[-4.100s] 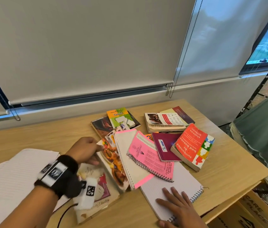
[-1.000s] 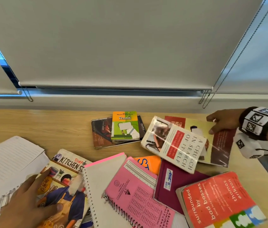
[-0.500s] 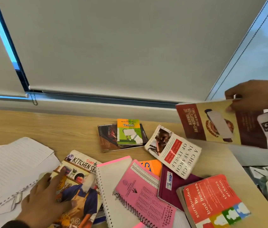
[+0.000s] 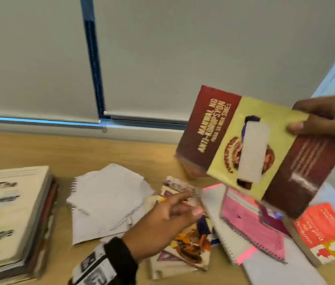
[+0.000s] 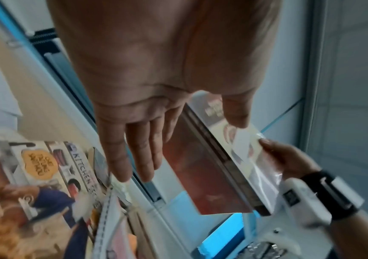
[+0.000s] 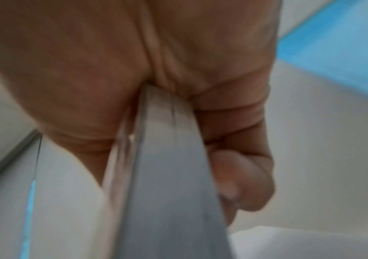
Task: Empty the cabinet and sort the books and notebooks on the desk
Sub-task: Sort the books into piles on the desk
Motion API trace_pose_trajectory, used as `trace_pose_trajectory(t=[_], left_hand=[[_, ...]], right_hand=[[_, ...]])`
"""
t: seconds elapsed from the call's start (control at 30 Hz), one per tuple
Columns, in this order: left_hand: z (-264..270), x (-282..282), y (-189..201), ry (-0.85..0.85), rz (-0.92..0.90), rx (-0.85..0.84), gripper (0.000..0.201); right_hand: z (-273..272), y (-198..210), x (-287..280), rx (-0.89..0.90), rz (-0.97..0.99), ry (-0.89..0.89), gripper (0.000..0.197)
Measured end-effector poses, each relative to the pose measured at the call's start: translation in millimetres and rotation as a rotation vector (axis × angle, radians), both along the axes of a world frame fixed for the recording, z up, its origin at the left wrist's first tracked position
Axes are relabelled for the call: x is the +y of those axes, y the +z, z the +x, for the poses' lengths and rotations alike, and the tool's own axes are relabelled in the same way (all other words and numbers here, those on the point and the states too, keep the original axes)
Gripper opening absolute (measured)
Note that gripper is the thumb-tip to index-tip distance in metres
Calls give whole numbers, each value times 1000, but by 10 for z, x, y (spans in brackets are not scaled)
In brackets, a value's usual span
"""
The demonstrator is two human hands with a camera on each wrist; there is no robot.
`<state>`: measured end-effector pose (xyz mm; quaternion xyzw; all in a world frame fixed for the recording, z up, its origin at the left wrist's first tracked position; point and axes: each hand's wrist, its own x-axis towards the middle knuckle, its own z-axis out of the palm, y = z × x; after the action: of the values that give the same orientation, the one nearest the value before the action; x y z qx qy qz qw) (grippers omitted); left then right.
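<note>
Right hand: the right hand (image 4: 324,118) has the maroon book (image 4: 261,149) up in the air at 2 o'clock, thumb on the cover, fingers curled behind the edge (image 6: 240,175).
Maroon book: tilted, clear of the desk (image 4: 70,153), yellow panel in the middle of the cover, a pale patch over its picture.
Left hand: the left hand (image 4: 168,221) hovers at 6 o'clock, fingers (image 5: 121,157) straight and loose, gripping nothing, reaching toward the maroon book.
Cookbook: the cookbook (image 4: 185,241) lies flat right under the left hand.
Loose pages: white lined pages (image 4: 109,200) spread at 7 o'clock of centre, a spiral edge showing.
Stack: a neat stack (image 4: 12,219) sits at 9 o'clock, white cover on top, title blurred.
Notebooks: a pink notebook (image 4: 248,223) lies over a white spiral pad (image 4: 224,239) at 5 o'clock.
Orange book: the orange book (image 4: 324,231) lies at 4 o'clock, just beside the pink one.
Containers: no cabinet or box in view.
Surface: light wood desk, crowded on the right half.
Room: grey roller blinds (image 4: 162,54) hang behind the desk, a blue frame strip (image 4: 92,58) between them, daylight at the sill.
</note>
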<state>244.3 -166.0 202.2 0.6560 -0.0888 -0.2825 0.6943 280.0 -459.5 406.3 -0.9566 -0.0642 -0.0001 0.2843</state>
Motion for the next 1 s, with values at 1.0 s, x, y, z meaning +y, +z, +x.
trace_pose_trajectory(t=[1.0], left_hand=[[-508,4025,-343,650,506,-48,44]], right_hand=[[50,-2672,4938,359,573,233,44]])
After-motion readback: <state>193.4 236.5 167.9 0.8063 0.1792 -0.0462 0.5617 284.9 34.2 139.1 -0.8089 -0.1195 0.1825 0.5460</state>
